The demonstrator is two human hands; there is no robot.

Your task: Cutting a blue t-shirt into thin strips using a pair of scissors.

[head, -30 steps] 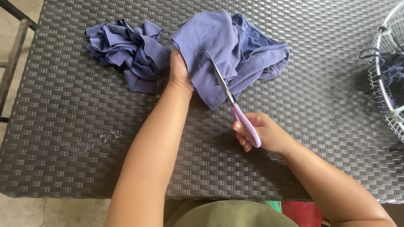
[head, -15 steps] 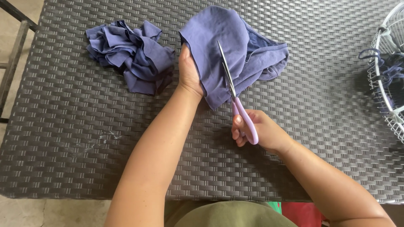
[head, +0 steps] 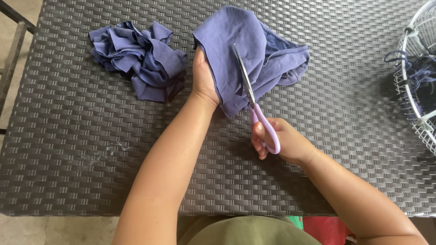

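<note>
Blue-violet cloth [head: 247,54] now bunches higher in your left hand [head: 204,77], its grip closed on the near edge above the wicker tabletop [head: 345,149]; your right hand [head: 281,140] (fingers through lilac handles) has driven the scissors [head: 247,86] deeper along the cut.

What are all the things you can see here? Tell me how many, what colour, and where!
Cloth: one, blue-purple, on the table at top middle, held by the left hand with the scissor blades on it.
Cloth pile: one crumpled heap, blue-purple, on the table at top left.
Scissors: one pair, lilac handles and silver blades, in the right hand.
Wire basket: one, white, at the right edge, with dark cloth inside.
Table: one, dark grey woven, under everything.
Left hand: one, gripping the cloth's left edge.
Right hand: one, fingers through the scissor handles.
</note>
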